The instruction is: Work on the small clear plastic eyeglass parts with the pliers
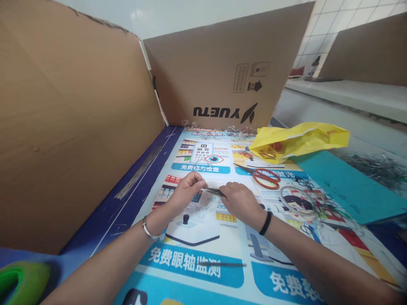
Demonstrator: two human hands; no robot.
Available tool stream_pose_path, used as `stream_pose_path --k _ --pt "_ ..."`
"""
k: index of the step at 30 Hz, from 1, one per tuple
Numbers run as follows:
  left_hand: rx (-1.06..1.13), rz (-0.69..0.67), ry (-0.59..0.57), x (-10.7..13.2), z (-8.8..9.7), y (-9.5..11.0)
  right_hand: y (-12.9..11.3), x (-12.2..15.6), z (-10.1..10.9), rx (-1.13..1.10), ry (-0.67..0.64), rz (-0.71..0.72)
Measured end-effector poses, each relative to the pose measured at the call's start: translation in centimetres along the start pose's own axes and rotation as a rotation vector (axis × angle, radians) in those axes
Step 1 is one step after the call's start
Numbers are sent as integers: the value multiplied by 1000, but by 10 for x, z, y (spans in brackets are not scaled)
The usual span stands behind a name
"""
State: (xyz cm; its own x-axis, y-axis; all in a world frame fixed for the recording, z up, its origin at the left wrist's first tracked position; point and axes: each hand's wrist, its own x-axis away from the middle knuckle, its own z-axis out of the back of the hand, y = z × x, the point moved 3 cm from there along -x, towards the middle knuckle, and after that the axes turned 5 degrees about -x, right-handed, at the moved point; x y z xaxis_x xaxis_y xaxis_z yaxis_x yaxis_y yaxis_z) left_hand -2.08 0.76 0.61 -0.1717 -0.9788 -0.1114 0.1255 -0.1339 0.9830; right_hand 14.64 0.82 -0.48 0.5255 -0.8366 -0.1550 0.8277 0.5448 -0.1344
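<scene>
My right hand (pixel 240 201), with a black band at the wrist, is wrapped round dark needle-nose pliers (pixel 214 192), whose handles are hidden in the palm. The jaws point left, towards the fingertips of my left hand (pixel 190 190). That hand is closed in a pinch at the jaw tips, on what looks like a thin wire (pixel 206 207) that loops down below. Red-handled scissors (pixel 266 178) lie beyond my right hand. To their right are a coil of pale wire (pixel 295 201) and several small dark rings (pixel 302 182). A thin dark strip (pixel 222 264) lies nearer me.
Cardboard panels stand at the left (pixel 79 106) and back (pixel 206 72). A yellow bag (pixel 302 137) and a teal sheet (pixel 349 186) lie right. Straight wires (pixel 138 173) are bundled at left; wire scraps (pixel 235 132) lie at the back. A green tape roll (pixel 25 279) is near left.
</scene>
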Motion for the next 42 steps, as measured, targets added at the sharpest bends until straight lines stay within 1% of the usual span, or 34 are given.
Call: stream_pose_path --k 6,11,16,22,27,33,37,42 --pt "13 -17 27 2 -2 1 1 -1 0 12 13 -5" --pt "13 -31 33 2 -2 0 1 -2 -2 1 -55 -60" --pt "11 -30 54 2 -1 -2 1 -2 -2 -23 -89 -84" --pt "25 -7 22 2 -1 -2 4 -3 0 -80 -101 -104" --pt "-2 8 -4 2 -1 0 7 -4 1 -103 -87 -84" --pt "36 117 -63 1 -4 -9 7 -4 4 -116 -100 -83" --pt "38 130 -5 0 -3 -10 7 -4 3 -147 -111 -104" --pt "35 116 28 -1 -3 -9 10 -4 2 -187 -72 -107"
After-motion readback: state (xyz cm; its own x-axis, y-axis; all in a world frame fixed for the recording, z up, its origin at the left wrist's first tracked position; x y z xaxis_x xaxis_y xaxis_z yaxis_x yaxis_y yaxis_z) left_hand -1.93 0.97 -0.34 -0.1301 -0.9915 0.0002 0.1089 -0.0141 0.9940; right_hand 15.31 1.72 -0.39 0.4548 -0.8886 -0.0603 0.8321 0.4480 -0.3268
